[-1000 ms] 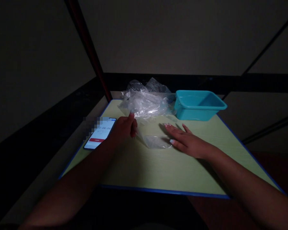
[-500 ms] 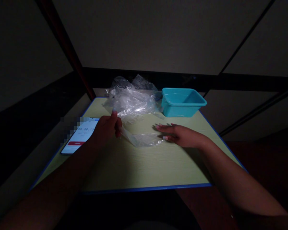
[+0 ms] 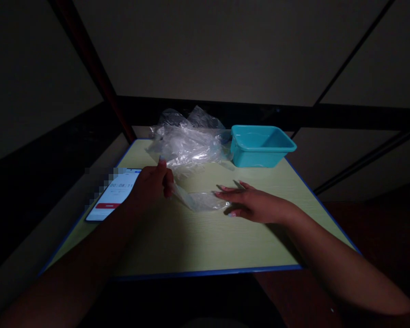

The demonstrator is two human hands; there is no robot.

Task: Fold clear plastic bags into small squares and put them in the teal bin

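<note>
A folded strip of clear plastic bag [image 3: 201, 201] lies low over the table between my hands. My left hand [image 3: 156, 181] is closed on its left end, thumb pointing up. My right hand [image 3: 248, 200] reaches over the right end with fingers stretched out and spread, the fingertips at the plastic. Just behind my left hand is a heap of crumpled clear plastic bags [image 3: 191, 145], shiny in the light.
A turquoise plastic basket [image 3: 259, 157] stands at the back right of the blue-edged table [image 3: 205, 246]. At the left, partly behind my left forearm, lies a phone [image 3: 111, 195] showing a running timer. Dark panels rise behind the table.
My right hand has shifted slightly toward me and to the left along the plastic strip, its fingers spreading wider. My left hand holds nearly the same place.
</note>
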